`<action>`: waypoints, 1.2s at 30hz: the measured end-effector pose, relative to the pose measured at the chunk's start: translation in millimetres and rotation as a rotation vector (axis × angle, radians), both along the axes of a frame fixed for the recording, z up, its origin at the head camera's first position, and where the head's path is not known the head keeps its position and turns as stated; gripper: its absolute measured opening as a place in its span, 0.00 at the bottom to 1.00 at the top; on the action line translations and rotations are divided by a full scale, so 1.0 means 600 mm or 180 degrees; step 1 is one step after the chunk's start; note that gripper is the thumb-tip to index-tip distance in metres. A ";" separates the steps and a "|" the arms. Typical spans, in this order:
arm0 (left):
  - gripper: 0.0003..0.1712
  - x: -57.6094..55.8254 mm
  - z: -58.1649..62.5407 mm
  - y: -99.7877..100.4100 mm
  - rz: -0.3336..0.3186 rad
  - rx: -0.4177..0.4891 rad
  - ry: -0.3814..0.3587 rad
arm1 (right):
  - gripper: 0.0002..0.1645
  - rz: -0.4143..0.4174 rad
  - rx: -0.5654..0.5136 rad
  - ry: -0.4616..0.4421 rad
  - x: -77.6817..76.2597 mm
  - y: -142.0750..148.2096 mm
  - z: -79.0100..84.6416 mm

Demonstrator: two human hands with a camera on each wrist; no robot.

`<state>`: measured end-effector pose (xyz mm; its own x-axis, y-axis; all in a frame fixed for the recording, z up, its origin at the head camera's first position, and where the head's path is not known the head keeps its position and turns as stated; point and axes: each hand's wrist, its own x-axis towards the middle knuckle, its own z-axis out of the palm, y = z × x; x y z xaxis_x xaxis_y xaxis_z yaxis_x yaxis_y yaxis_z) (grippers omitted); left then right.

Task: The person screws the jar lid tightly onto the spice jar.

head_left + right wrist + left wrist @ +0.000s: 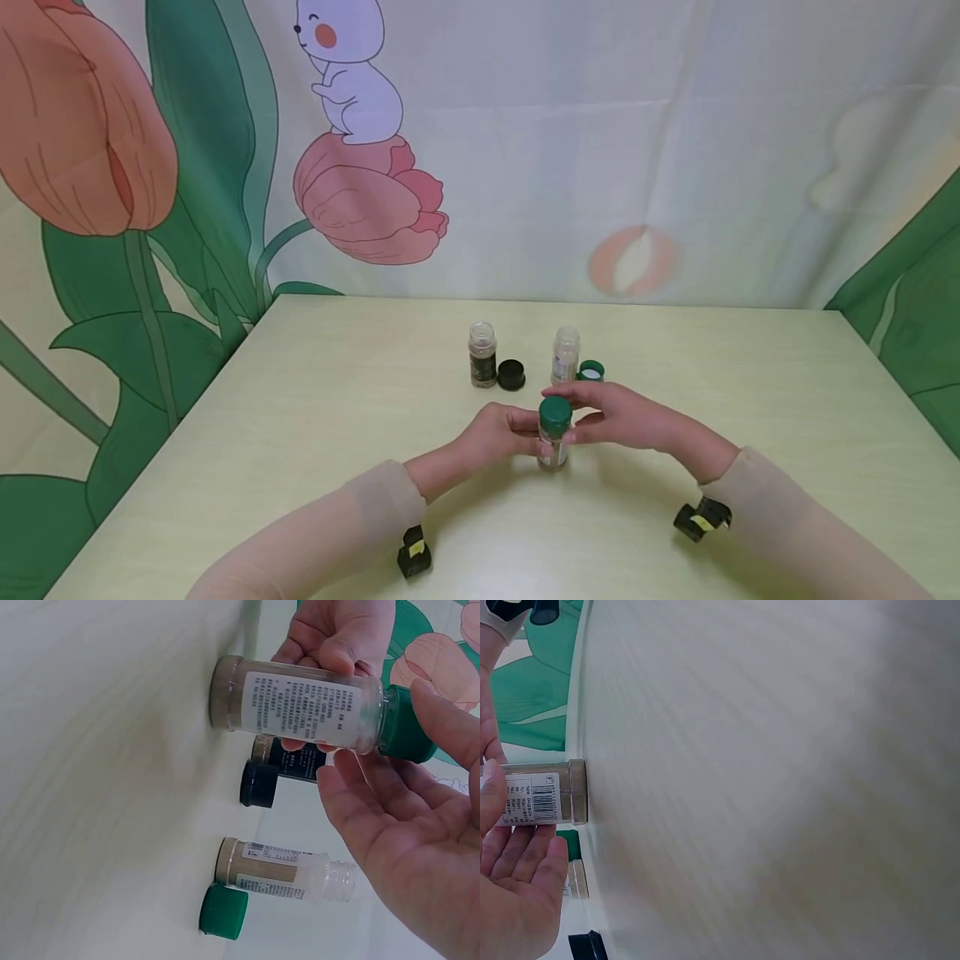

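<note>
A big cloth with flowers and a white animal hangs at the back. Next comes the pale table.

Then there are 2 bare hands. The left hand pinches the middle of a clear jar, with its thumb on 1 side and its fingers on the other. The right hand has its thumb and fingers on the green cap at the top of that jar. I cannot tell how hard it squeezes.

The jar is upright at the front of the group, between both hands. I cannot tell if its bottom touches the table. It looks light and stiff. Its bare sides may be slippery, and it may crack if it drops. The middle, where the paper label is, looks good for 1 hand, and the side of the cap for the other.

Behind it, 2 more jars stand with no caps: a dark-label jar and a white-label jar.

The smallest things are 2 loose caps. The black cap sits beside the dark-label jar, and the loose green cap beside the white-label jar.
</note>
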<state>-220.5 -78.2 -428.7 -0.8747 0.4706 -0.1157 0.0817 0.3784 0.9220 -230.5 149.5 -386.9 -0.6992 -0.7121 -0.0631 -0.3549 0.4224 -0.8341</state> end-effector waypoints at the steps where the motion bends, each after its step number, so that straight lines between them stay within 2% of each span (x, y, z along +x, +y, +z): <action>1: 0.21 0.000 0.000 0.000 0.0002 0.0003 -0.0005 | 0.37 0.0025 -0.0003 -0.0002 -0.001 0.000 0.001; 13: 0.21 0.005 0.005 0.001 -0.0019 0.0051 -0.0004 | 0.26 0.0100 -0.0051 0.0150 -0.002 -0.003 0.003; 20: 0.21 0.005 0.009 0.000 -0.0010 0.0045 -0.0003 | 0.24 -0.0112 -0.0088 0.0171 0.001 -0.005 -0.002; 32: 0.21 0.001 0.002 0.000 -0.0023 0.0004 0.0033 | 0.25 -0.0366 -0.0108 0.0295 0.010 -0.013 -0.004; 36: 0.21 0.001 0.002 0.000 -0.0017 0.0012 0.0021 | 0.26 -0.0414 -0.0131 0.0457 0.014 -0.015 -0.003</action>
<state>-220.1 -78.4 -427.4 -0.8730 0.4757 -0.1081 0.0898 0.3745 0.9229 -222.0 140.7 -388.9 -0.7853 -0.6150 0.0713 -0.4162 0.4390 -0.7963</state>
